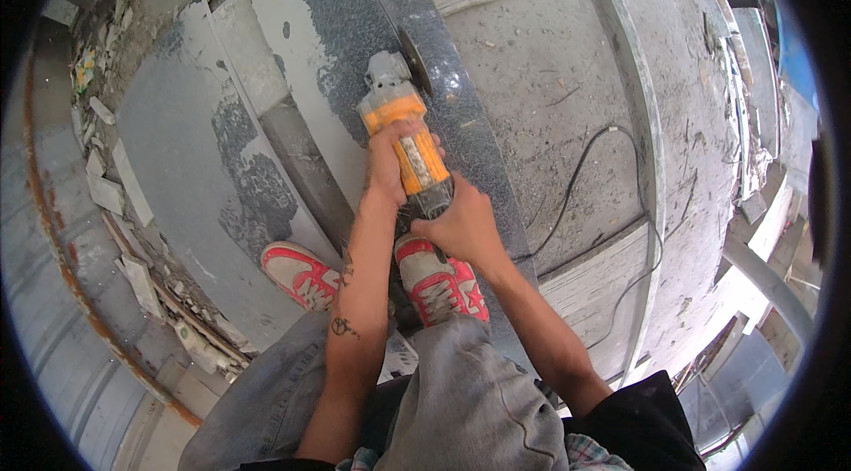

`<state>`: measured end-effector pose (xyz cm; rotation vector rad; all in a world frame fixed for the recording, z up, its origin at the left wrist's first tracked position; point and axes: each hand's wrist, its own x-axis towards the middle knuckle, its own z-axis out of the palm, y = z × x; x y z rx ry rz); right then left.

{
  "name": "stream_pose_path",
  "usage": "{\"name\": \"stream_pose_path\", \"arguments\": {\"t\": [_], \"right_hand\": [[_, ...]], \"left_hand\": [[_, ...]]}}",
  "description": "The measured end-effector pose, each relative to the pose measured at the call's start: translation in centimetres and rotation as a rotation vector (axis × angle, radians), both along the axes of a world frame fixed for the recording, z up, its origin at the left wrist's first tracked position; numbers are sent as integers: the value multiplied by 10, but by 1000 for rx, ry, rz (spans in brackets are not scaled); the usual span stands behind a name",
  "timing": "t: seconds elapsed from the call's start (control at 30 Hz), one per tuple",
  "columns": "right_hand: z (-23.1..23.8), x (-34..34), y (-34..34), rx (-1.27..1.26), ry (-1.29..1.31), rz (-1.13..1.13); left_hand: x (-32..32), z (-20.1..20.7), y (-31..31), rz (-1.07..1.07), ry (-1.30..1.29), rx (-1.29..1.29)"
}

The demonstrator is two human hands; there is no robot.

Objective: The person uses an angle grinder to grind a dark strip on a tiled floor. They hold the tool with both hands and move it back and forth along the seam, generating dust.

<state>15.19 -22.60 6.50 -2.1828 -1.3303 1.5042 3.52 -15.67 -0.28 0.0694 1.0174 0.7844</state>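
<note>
An orange and grey angle grinder [422, 161] is held in both hands, its grey head pointing away from me. My left hand [387, 161] wraps round the orange body near the head. Farther back, my right hand [465, 221] grips the dark rear end. The cutting disc [414, 62] stands on edge at the right of the head, over a dark speckled stone slab [479, 139]. Its lower rim meets or nearly meets the slab along a thin line; whether it touches I cannot tell. Pale dust partly covers the slab's left side.
Another dusty slab [173, 143] lies to the left, past a gap. A black cord [576, 171] curves over the dusty ground at right, crossing a long metal bar [634, 72]. My red and white shoes [430, 280] are close behind the grinder. Broken stone pieces [108, 194] line the left.
</note>
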Motion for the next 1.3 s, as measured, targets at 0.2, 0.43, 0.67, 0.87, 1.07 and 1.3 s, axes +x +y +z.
{"name": "stream_pose_path", "arguments": {"t": [0.2, 0.43, 0.67, 0.87, 1.07, 1.3], "right_hand": [[1, 0, -2, 10, 17, -23], [-2, -6, 24, 71, 79, -29], [7, 2, -4, -39, 26, -25], [2, -1, 5, -24, 21, -24], [-6, -5, 21, -12, 28, -25], [8, 2, -11, -31, 36, -21]], "left_hand": [[2, 2, -4, -7, -30, -17], [-8, -8, 25, -14, -11, 21], [5, 9, -10, -19, 20, -27], [1, -2, 2, 7, -38, 0], [-4, -8, 20, -17, -18, -9], [6, 6, -17, 23, -25, -34]]}}
